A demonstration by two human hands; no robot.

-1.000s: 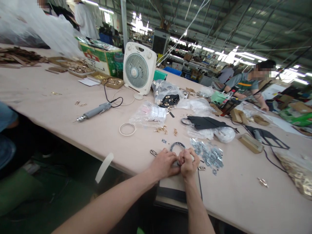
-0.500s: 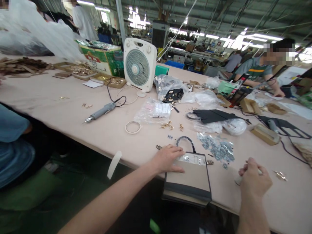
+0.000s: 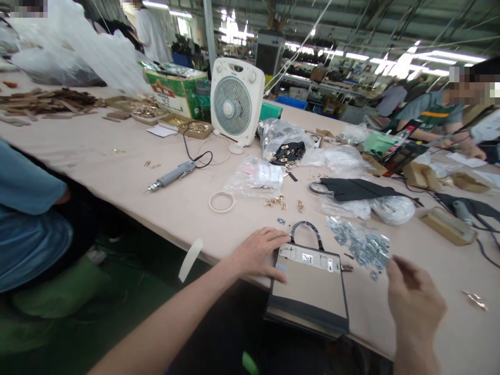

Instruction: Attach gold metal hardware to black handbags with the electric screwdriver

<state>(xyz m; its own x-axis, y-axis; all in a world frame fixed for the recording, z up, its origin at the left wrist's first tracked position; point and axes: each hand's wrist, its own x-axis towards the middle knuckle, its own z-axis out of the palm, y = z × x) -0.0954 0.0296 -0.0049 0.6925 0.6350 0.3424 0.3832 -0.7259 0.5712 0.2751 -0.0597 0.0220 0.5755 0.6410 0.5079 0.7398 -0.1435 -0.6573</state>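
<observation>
A small handbag (image 3: pixel 312 284) with a beige panel, dark edges and an upright dark handle (image 3: pixel 305 225) lies at the table's front edge. Silvery metal plates sit along its top strip, and a metal clasp sticks out at its right side. My left hand (image 3: pixel 262 254) rests on the bag's upper left corner, fingers stretched out and thumb on the panel. My right hand (image 3: pixel 416 299) is right of the bag, fingers curled together beside a heap of small silvery metal plates (image 3: pixel 363 245). What it pinches, if anything, is hidden.
A grey electric screwdriver (image 3: pixel 172 176), a tape roll (image 3: pixel 221 202) and gold fittings (image 3: pixel 278 201) lie on the table. Farther back stand a white fan (image 3: pixel 236 101) and plastic bags (image 3: pixel 253 174). A black bag piece (image 3: pixel 359 188) lies ahead. A co-worker (image 3: pixel 433 114) is at right.
The view has shifted, so most things appear farther right. My right hand has come closer to the heap of metal plates. My left hand stays on the bag, slightly farther to its left.
</observation>
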